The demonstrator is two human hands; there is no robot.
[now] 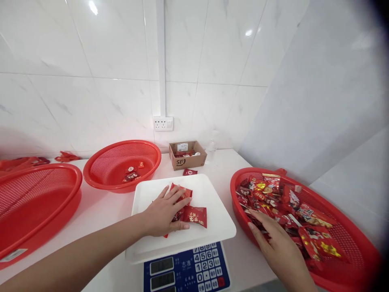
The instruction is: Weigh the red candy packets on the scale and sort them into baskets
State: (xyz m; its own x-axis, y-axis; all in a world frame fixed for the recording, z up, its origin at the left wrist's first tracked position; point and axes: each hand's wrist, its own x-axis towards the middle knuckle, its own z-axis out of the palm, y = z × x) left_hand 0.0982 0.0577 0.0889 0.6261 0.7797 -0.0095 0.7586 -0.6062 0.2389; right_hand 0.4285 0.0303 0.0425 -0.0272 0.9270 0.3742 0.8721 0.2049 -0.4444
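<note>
My left hand (166, 213) lies over several red snack packets (196, 215) on the white tray (217, 219) of a weighing scale (185, 269). Its fingers are stretched out, and the palm hides part of the packets. At the right, my right hand (278, 247) reaches over the near rim of a red plastic basket (352, 227) full of red wrapped snacks (326, 245). Thumb and forefinger are apart there, close to the packets. The other fingertips of that hand are partly out of sight.
A red basket (105, 160) with a few packets stands behind the tray. Another red basket (30, 211) is at the left edge. A small cardboard box (194, 161) and a single red packet (190, 172) lie near the tiled wall. Red netting (67, 156) rests at the back left.
</note>
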